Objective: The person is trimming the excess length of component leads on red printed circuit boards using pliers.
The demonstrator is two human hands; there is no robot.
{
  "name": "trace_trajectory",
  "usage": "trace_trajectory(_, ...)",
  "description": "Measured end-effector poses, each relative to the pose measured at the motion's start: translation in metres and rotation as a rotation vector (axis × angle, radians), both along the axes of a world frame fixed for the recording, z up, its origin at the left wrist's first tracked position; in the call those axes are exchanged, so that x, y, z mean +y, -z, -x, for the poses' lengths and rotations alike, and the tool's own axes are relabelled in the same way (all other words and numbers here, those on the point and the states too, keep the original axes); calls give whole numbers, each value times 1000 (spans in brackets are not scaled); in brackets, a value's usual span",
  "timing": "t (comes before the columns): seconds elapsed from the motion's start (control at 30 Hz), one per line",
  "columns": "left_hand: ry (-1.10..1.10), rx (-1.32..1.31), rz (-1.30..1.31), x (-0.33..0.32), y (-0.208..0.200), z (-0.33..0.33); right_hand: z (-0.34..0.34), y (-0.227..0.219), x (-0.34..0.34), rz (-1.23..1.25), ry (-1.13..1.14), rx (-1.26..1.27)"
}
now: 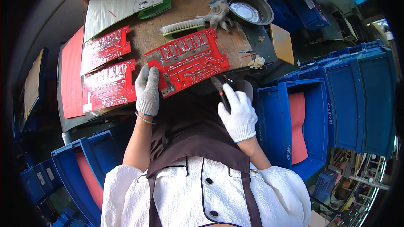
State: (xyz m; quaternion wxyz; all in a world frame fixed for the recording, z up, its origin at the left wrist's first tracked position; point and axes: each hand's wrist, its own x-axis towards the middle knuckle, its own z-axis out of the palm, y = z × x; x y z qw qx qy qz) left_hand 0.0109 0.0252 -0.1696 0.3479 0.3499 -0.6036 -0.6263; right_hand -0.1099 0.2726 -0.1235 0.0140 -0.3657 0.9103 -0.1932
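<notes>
A red circuit board (pixel 189 68) with silvery solder tracks is tilted in front of me. My left hand (pixel 147 92), in a grey knitted glove, grips its lower left corner. In my right hand (pixel 239 117), white-gloved, is a pair of cutting pliers (pixel 218 85); the jaws sit just below the board's right lower edge. Whether the jaws touch the board I cannot tell. The fingers hide most of the handles. Two more red boards, an upper one (pixel 111 47) and a lower one (pixel 110 85), lie to the left of my left hand.
Behind the held board lie a white-bristled brush (pixel 183 28), a green brush (pixel 155 9) and a loose grey glove (pixel 219 16). A round metal bowl (pixel 268 16) stands at the far right. Blue crates flank me, a right one (pixel 309 159) and a left one (pixel 69 164), both with pink sheets.
</notes>
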Motion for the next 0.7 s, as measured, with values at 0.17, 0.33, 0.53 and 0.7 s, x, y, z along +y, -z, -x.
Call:
trace_trajectory(0.17,24,109,-41,-1,-2,5,14,3,4,-23,40,-30)
trace_trajectory(0.33,-84,180,-130,9,-32,-10,40,-7,36,122,193,-195)
trace_trajectory(0.53,-291,306,-108,-24,-111,-2,56,-7,91,282,305,1)
trace_trajectory(0.7,-68,168,288,-104,-104,73,60,-15,130,240,497,-12)
